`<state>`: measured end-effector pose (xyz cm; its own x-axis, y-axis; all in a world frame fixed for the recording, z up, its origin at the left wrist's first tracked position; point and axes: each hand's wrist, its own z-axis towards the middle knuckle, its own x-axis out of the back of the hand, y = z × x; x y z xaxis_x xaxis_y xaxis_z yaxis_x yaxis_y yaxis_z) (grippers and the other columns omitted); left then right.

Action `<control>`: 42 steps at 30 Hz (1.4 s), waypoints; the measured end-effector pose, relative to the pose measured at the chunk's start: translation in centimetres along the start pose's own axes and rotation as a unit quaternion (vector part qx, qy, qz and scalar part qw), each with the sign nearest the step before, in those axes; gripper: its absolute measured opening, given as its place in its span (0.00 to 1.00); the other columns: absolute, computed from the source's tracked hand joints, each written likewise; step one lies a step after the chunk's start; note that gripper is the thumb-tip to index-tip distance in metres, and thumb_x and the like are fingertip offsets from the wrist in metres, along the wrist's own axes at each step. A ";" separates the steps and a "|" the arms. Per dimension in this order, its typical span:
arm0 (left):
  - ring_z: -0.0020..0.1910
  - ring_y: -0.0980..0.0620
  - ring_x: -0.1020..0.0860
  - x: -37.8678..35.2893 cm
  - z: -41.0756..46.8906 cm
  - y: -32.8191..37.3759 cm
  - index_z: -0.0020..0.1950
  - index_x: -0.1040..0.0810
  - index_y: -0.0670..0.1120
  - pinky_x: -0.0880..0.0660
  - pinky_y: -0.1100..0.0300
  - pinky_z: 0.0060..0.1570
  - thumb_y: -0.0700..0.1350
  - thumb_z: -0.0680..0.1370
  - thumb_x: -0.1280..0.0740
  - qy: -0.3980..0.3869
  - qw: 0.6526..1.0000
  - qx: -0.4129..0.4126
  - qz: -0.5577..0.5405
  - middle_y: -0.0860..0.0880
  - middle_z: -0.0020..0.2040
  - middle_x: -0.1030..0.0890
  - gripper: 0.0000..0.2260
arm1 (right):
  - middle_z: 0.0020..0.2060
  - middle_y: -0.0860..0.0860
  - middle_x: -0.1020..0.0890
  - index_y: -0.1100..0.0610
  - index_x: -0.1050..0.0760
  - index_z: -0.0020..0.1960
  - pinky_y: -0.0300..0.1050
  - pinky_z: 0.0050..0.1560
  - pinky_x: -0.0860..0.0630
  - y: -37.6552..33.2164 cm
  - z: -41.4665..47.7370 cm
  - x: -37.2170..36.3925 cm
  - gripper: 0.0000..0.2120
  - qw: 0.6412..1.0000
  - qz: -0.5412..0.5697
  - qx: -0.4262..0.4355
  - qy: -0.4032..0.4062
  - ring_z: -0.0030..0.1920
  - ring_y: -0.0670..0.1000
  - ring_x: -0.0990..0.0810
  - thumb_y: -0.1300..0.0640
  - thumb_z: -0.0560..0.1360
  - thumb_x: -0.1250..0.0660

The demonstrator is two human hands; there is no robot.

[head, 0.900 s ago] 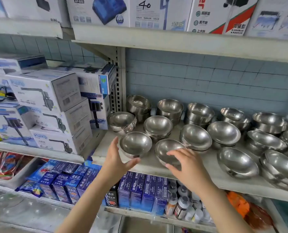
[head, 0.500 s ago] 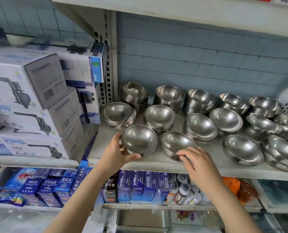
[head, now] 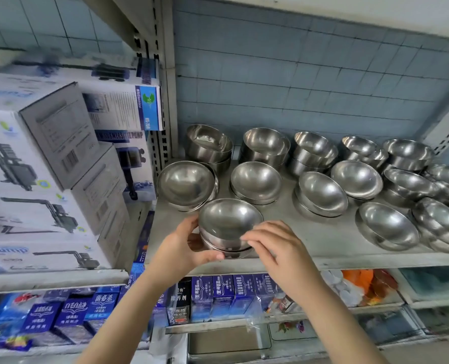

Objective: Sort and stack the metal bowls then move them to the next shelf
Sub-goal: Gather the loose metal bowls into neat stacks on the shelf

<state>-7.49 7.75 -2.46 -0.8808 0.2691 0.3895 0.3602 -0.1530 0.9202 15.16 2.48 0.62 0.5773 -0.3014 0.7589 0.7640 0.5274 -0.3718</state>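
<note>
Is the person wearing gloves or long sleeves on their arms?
No. Both the left hand and the right hand are bare, without gloves, rings or a watch. The forearms are bare too, with no sleeves showing as far as the picture reaches.

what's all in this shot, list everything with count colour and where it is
nested bowls: two, silver, front edge of the bowl shelf, between both hands
other bowls: about thirteen singles and stacks, silver, in rows behind and right of them
bowl shelf: one, grey, centre and right
pump boxes: several, white, stacked on the left shelf
blue boxes: a row, blue, shelf below
orange packet: one, orange, lower shelf, right
tiled wall: pale blue, behind the bowls
left hand: one, grips the nested bowls' left side
right hand: one, holds their right rim
</note>
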 end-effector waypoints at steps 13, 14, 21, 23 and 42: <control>0.48 0.67 0.19 -0.1 -0.4 -0.1 0.67 0.31 0.54 0.26 0.76 0.46 0.56 0.55 0.18 0.033 0.999 0.026 0.000 0.58 0.50 0.18 0.43 | 0.60 0.35 0.24 0.44 0.25 0.66 0.43 0.70 0.33 7.4 4.8 2.6 0.15 0.981 0.087 -0.169 -0.028 0.67 0.42 0.28 0.53 0.79 0.34; 0.48 0.66 0.19 -0.1 -0.4 -0.1 0.67 0.31 0.55 0.25 0.74 0.47 0.57 0.55 0.19 0.031 0.999 0.028 -0.001 0.57 0.51 0.17 0.43 | 0.59 0.37 0.22 0.45 0.23 0.65 0.44 0.70 0.34 8.4 5.1 2.3 0.15 0.984 0.063 -0.162 -0.043 0.67 0.43 0.30 0.54 0.79 0.33; 0.49 0.63 0.18 -0.1 -0.1 0.1 0.65 0.31 0.56 0.23 0.68 0.51 0.58 0.55 0.19 0.028 0.999 0.035 -0.003 0.57 0.52 0.17 0.42 | 0.41 0.45 0.16 0.54 0.15 0.47 0.47 0.56 0.24 9.5 6.6 1.5 0.04 0.993 0.002 -0.113 -0.012 0.51 0.47 0.21 0.60 0.74 0.26; 0.49 0.64 0.19 -0.2 -0.1 0.3 0.65 0.32 0.56 0.24 0.71 0.50 0.57 0.56 0.19 0.027 0.999 0.036 -0.004 0.57 0.52 0.18 0.41 | 0.41 0.44 0.17 0.54 0.15 0.47 0.37 0.54 0.26 8.7 6.6 2.1 0.04 0.992 0.027 -0.118 0.035 0.49 0.47 0.21 0.61 0.74 0.26; 0.51 0.60 0.19 0.1 -0.1 0.2 0.70 0.34 0.53 0.22 0.58 0.58 0.60 0.57 0.21 0.013 0.999 0.042 0.026 0.60 0.52 0.19 0.44 | 0.59 0.39 0.18 0.41 0.19 0.59 0.31 0.66 0.32 2.1 2.5 2.5 0.14 0.975 0.186 -0.097 -0.070 0.65 0.39 0.25 0.43 0.73 0.30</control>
<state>-7.52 7.64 -2.20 -0.8672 0.2379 0.4374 0.4296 -0.0866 0.8988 17.47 4.81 3.09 0.7909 0.0007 0.6120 0.5564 0.4155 -0.7195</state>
